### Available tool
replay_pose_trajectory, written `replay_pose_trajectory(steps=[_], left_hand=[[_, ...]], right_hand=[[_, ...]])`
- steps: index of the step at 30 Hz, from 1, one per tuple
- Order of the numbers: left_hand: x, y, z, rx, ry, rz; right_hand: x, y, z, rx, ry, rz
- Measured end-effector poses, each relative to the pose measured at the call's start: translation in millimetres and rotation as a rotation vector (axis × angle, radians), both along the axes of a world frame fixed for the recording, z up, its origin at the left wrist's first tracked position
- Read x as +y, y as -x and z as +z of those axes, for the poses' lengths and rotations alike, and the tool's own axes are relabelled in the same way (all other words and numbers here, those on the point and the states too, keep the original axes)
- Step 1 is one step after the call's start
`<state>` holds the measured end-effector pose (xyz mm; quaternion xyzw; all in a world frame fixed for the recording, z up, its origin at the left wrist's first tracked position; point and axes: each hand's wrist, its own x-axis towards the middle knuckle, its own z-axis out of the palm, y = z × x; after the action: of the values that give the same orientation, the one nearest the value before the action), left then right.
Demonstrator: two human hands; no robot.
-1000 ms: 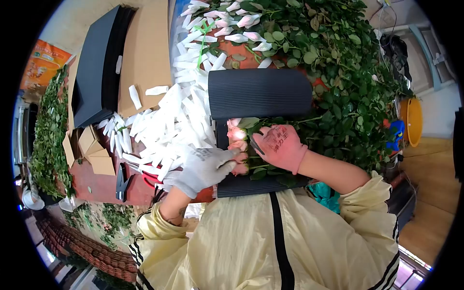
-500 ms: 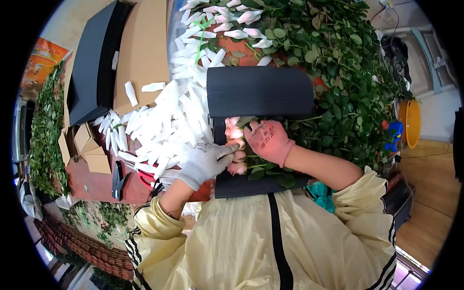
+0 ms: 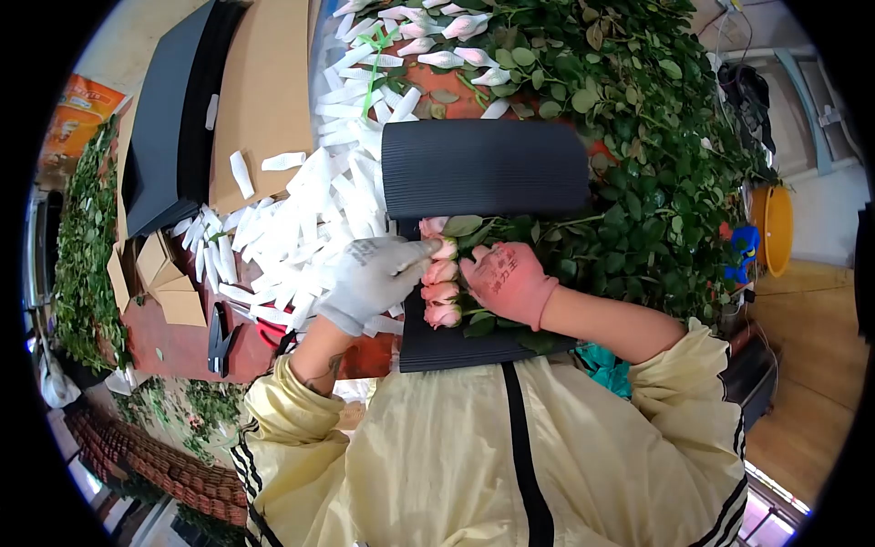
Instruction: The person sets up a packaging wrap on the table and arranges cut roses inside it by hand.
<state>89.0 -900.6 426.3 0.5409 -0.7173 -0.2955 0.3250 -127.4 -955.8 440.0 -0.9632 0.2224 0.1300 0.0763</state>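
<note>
Several pink roses (image 3: 441, 294) lie in a column on black corrugated sheet (image 3: 456, 351), heads to the left and leafy stems to the right. My left hand (image 3: 372, 278), in a whitish glove, has its fingertips at an upper rose head, fingers closed together. In a pink glove, my right hand (image 3: 507, 281) is just right of the heads, over the stems, with fingers curled; whatever its fingertips hold is hidden. A folded part of the black corrugated sheet (image 3: 483, 169) stands beyond the hands.
White foam sleeves (image 3: 310, 205) are heaped at the left. Behind them lie cardboard (image 3: 264, 100) and black sheets (image 3: 169, 118). A black stapler (image 3: 219, 339) and red-handled scissors (image 3: 271, 332) lie near the front left. Leafy stems (image 3: 638, 164) fill the right. Sleeved roses (image 3: 465, 27) lie at the back.
My left hand has moved up along the column from the lower rose heads to an upper one. My right hand has shifted slightly left and down, staying beside the heads.
</note>
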Motion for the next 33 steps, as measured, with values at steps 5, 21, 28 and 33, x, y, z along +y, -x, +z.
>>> replay_pose_trajectory(steps=[5, 21, 28, 33], left_hand=[[-16.5, 6.7, -7.3, -0.271, -0.032, -0.099], [-14.2, 8.9, 16.2, -0.275, -0.196, -0.163], [8.3, -1.8, 37.1, -0.269, -0.088, 0.021], [3.3, -35.7, 64.2, 0.437, -0.22, 0.512]], right_hand=[[-1.0, -4.8, -3.0, -0.006, 0.008, 0.016], [3.4, 7.0, 29.4, -0.07, -0.188, 0.131], [-58.8, 27.5, 109.8, -0.49, 0.326, -0.387], [-118.1, 63.5, 61.2, -0.415, 0.131, -0.527]])
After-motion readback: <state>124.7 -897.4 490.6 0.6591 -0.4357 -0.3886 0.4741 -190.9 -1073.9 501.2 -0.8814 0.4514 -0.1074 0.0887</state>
